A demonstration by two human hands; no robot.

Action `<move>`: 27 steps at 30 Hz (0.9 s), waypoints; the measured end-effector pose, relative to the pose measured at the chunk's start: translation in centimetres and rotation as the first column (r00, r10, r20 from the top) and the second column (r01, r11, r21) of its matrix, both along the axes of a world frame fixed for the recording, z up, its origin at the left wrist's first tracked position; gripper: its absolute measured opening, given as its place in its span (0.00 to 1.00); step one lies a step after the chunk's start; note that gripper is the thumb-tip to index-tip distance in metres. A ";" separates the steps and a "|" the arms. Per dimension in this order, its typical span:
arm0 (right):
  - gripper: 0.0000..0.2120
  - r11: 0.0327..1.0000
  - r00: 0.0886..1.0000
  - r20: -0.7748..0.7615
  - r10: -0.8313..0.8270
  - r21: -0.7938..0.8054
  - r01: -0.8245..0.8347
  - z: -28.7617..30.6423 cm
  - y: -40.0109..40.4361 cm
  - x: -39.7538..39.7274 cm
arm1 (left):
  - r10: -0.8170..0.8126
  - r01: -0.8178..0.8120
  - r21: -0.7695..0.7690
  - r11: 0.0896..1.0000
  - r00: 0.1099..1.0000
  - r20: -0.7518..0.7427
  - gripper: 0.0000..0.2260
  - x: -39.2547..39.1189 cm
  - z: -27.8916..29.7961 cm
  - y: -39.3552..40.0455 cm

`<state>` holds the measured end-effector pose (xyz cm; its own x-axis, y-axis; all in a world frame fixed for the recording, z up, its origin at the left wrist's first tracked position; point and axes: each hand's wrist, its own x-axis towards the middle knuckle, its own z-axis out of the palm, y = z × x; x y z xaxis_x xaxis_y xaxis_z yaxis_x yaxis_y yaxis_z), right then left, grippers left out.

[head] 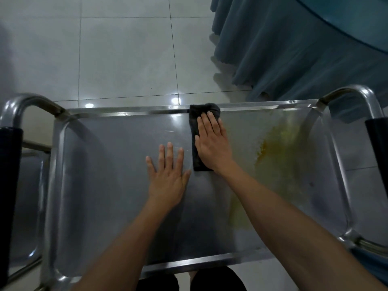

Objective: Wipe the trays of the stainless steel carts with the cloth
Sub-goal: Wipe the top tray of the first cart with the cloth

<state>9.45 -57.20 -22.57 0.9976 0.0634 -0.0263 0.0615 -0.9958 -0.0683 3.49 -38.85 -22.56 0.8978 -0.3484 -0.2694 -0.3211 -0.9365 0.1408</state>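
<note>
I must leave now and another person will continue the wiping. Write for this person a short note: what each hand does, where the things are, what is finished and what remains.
Left hand: open, flat on the bare middle of the stainless steel cart tray, holding nothing.
Right hand: open, fingers straight, pressing the dark grey folded cloth on the tray; the cloth's far end reaches the far rim.
Done: the tray's left half shows no stains.
Left: the yellow-orange smeared stain to the right of the cloth, and a fainter yellow patch towards the near edge. The lower tray at the left is dim; its state cannot be judged.
</note>
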 end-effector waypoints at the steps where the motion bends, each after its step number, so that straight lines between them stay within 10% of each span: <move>1: 0.29 1.000 1.000 -0.003 -0.006 -0.006 0.006 0.1 0.1 0.1 | -0.005 0.005 0.006 1.000 1.000 -0.015 0.30 0.1 0.1 0.0; 27: 0.30 0.997 0.995 -0.090 0.054 0.059 -0.048 0.5 -7.6 -0.1 | 0.079 -0.079 -0.009 0.997 0.995 -0.062 0.26 2.4 3.3 -7.9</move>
